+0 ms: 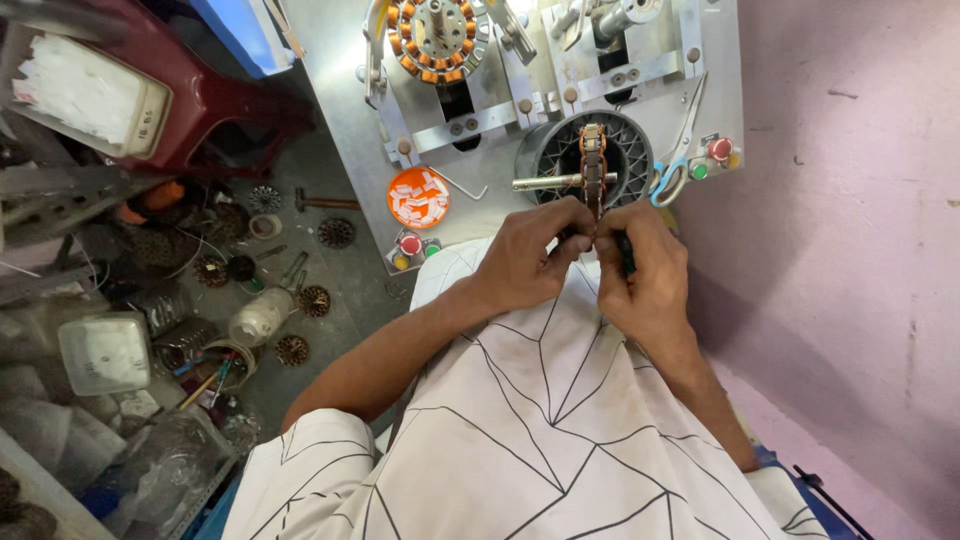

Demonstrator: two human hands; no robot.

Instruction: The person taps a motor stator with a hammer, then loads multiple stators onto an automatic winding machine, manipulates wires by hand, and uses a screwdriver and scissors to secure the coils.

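Note:
My left hand point(528, 258) and my right hand point(640, 272) meet at the near edge of a grey metal workbench point(340, 120). Both pinch the lower end of a copper-wound stator point(593, 165) that stands on edge, with a steel shaft point(550, 183) sticking out to its left. The stator sits in front of a round black ribbed holder point(625, 150). A dark green tool handle point(628, 262) shows in my right hand. My white patterned shirt fills the bottom of the view.
A second copper-wound stator point(438, 38) is mounted at the bench's top. An orange dish point(418, 197) holds white slips. Blue-handled scissors point(678, 155) lie right of the holder, near red and green push buttons point(712, 158). Motor parts litter the floor at left point(290, 300). A pink wall stands right.

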